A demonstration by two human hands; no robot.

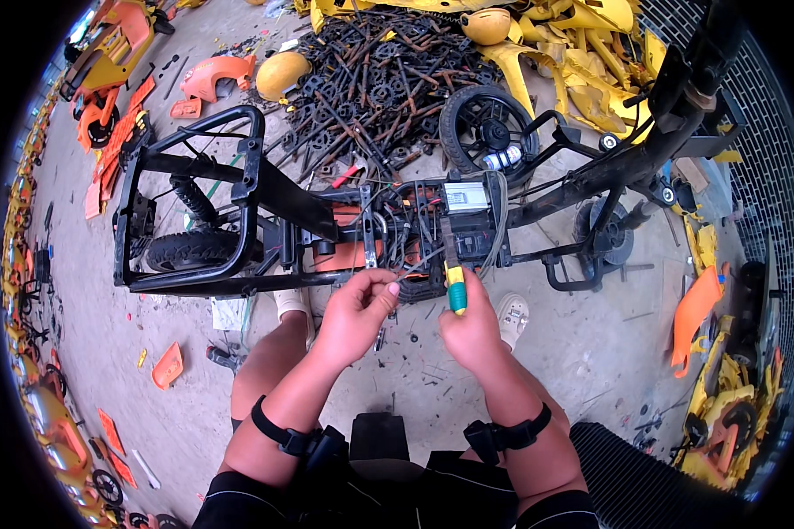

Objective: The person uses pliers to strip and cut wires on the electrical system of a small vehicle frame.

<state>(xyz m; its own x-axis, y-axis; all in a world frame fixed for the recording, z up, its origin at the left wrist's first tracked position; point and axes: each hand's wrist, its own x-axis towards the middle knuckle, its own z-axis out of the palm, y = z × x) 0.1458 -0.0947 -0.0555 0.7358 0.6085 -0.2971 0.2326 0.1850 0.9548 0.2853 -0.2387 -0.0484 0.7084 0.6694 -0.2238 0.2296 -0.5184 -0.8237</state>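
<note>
A black scooter frame [295, 205] lies across in front of me, its middle bay full of tangled wires and a silver control box [466, 197]. My right hand [469, 322] is closed around a hand tool with a yellow-and-green handle [456, 291]; its narrow metal shaft points away from me into the bay, and I cannot make out the tip. My left hand [359, 310] is closed at the near edge of the bay, thumb and forefinger pinching a thin dark wire [422, 263]. Part of the wiring is hidden behind my fingers.
Beyond the frame rises a heap of rusty metal parts [370, 88], with a loose wheel [481, 132] at its right. Yellow plastic panels [582, 62] pile up at the back right. Orange pieces [168, 365] lie on the concrete floor, and a black ridged mat [644, 476] is at lower right.
</note>
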